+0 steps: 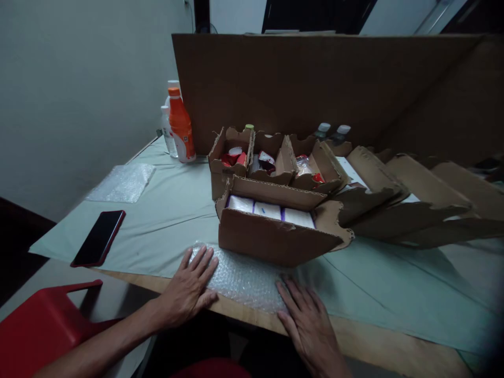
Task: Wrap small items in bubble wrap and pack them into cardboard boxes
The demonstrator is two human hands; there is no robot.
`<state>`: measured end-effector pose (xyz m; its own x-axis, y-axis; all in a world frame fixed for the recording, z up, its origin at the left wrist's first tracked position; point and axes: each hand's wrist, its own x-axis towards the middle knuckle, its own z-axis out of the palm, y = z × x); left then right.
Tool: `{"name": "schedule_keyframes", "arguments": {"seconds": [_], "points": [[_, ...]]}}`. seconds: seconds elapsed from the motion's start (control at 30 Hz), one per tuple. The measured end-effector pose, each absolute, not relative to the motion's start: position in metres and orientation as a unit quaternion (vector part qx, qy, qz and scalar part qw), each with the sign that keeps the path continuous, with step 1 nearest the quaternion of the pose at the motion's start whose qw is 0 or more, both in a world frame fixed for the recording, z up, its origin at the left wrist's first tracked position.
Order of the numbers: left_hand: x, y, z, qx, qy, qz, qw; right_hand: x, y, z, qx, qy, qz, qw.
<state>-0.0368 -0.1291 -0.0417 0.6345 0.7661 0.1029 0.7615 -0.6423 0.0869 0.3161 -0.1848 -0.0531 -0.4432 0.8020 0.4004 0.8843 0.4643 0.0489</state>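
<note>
A sheet of bubble wrap (pixel 244 278) lies flat along the table's front edge. On its left end rests my left hand (pixel 189 289), fingers stretched out and nothing held. My right hand (pixel 305 315) lies at the sheet's right end, its fingers extended and touching the wrap's edge. Just behind the sheet stands an open cardboard box (pixel 271 241) with several white and purple packs (pixel 268 210) in a row inside. The box seems to sit on or against the wrap's back edge; I cannot tell which.
Several cardboard bins (pixel 271 176) with red-wrapped items stand behind the box and to its right. A phone (pixel 98 239), another bubble wrap piece (pixel 120 182) and an orange bottle (pixel 181 126) are on the left. A tall cardboard panel (pixel 295 79) closes the back. A red stool (pixel 43 325) stands lower left.
</note>
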Motion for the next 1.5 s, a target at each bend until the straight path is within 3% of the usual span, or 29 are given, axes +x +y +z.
{"name": "schedule_keyframes", "arguments": {"seconds": [0.17,0.33,0.57,0.7,0.8,1.03,1.3,1.5], "points": [[-0.014,-0.137,-0.025,0.906,0.412,0.087,0.041,0.281,-0.187,-0.032,-0.536,-0.804,-0.129,0.223],[0.01,-0.14,-0.022,0.932,0.349,0.075,0.065,0.219,-0.17,-0.027,-0.48,-0.847,-0.042,0.223],[-0.041,-0.156,-0.037,0.922,0.38,0.069,0.02,0.296,-0.202,-0.056,-0.468,-0.86,-0.098,0.18],[-0.059,-0.16,-0.03,0.915,0.39,0.092,0.045,0.329,-0.215,-0.054,-0.525,-0.817,-0.086,0.224],[-0.06,-0.136,-0.028,0.872,0.459,0.166,0.037,0.321,-0.202,-0.048,-0.588,-0.761,-0.088,0.258],[-0.049,-0.073,-0.043,0.794,0.569,0.201,0.076,0.271,-0.163,-0.044,-0.678,-0.702,-0.114,0.187],[-0.044,-0.129,-0.03,0.724,0.571,0.315,0.226,0.273,-0.184,-0.048,-0.676,-0.626,0.122,0.369],[-0.042,-0.148,-0.032,0.77,0.511,0.296,0.241,0.28,-0.196,-0.038,-0.643,-0.663,0.183,0.337]]}}
